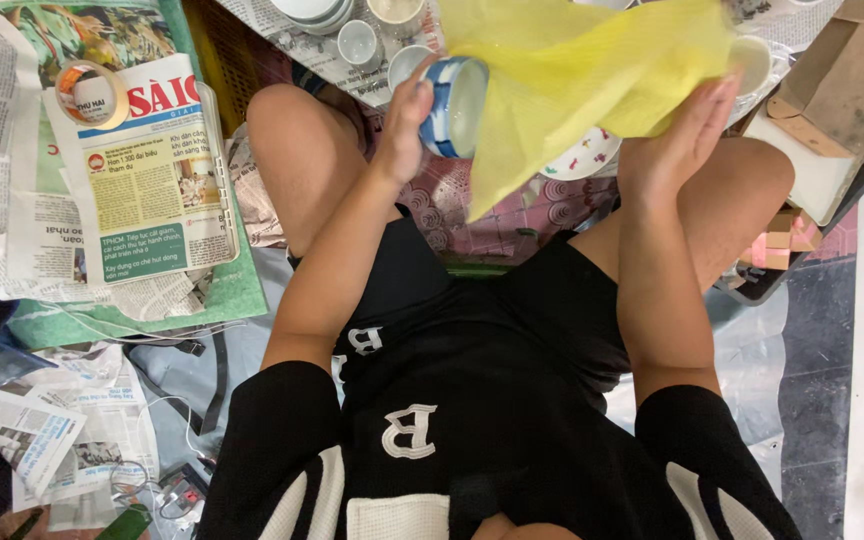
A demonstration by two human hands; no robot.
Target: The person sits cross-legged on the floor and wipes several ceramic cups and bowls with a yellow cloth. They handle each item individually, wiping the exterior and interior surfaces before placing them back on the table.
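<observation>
Newspapers (142, 190) are lying at nine o'clock; left hand (407, 125) is gripping a cup (452, 105), right hand (677, 135) pressing yellow cloth (572, 70); cup risks slipping.

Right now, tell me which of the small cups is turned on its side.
The blue-and-white cup held in the left hand, its mouth facing the yellow cloth. The plain white cups on the newspaper beyond stand upright, mouths up.

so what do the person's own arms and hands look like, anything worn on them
Both arms are bare from the short sleeves down. The left hand and right hand wear no gloves, and no rings, watch or bracelet show. The sleeves are black, part of a black top with cream panels and pale block letters.
</observation>
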